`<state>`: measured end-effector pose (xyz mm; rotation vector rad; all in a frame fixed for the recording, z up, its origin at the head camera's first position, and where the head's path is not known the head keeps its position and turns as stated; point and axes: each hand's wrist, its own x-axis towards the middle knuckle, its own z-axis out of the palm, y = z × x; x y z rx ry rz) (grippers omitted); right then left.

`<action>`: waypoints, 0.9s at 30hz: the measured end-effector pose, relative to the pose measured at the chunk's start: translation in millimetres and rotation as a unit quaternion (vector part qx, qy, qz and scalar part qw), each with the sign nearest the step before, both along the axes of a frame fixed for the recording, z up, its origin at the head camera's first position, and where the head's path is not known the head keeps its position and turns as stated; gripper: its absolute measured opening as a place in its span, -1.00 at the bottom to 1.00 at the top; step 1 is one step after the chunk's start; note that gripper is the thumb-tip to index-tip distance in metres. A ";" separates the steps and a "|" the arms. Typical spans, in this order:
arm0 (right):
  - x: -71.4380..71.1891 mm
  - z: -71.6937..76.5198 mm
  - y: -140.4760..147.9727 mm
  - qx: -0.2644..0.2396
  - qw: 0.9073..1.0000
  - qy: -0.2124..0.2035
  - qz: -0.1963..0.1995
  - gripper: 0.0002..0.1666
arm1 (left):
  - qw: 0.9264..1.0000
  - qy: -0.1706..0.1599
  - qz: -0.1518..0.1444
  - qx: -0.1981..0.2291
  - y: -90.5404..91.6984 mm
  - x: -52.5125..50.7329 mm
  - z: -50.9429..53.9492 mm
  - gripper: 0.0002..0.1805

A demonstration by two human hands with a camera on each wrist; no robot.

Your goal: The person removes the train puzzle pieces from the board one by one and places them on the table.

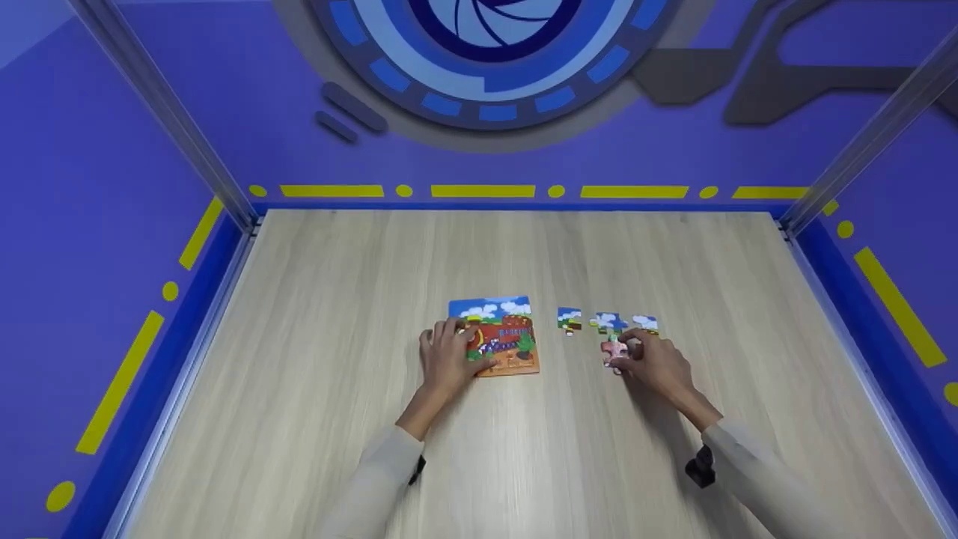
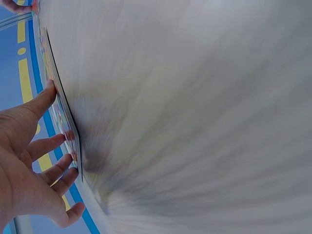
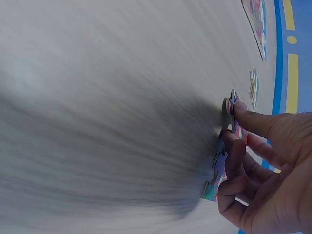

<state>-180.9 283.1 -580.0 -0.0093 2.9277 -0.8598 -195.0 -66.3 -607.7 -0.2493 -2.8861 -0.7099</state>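
Observation:
The left hand (image 1: 447, 359) rests on the left side of a square picture puzzle board (image 1: 515, 363); in the left wrist view its fingertips touch the face of the board (image 2: 63, 109). The right hand (image 1: 658, 364) pinches a pinkish puzzle piece (image 1: 614, 350) between thumb and fingers, to the right of the board. In the right wrist view the right hand (image 3: 268, 170) has its thumb on the held piece (image 3: 233, 114), which stands tilted near the table. Another piece (image 3: 210, 189) shows below it, partly behind the fingers.
Above the held piece, three sky-and-cloud pieces lie in a row: a left one (image 1: 569, 317), a middle one (image 1: 608, 321) and a right one (image 1: 645, 323). The wooden table (image 1: 337, 299) is bordered by blue panels (image 1: 224, 135) and metal posts.

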 end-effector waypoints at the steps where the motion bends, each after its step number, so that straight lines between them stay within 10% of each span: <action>1: -0.3 0.0 0.0 0.006 1.000 0.000 0.000 -0.53 | 1.000 0.000 0.002 -0.002 0.0 0.2 -0.1 -0.28; 27: -0.3 9.7 -8.7 -0.019 0.999 -0.024 0.024 -0.58 | 0.998 -0.033 -0.018 0.055 -6.2 0.8 0.7 -0.36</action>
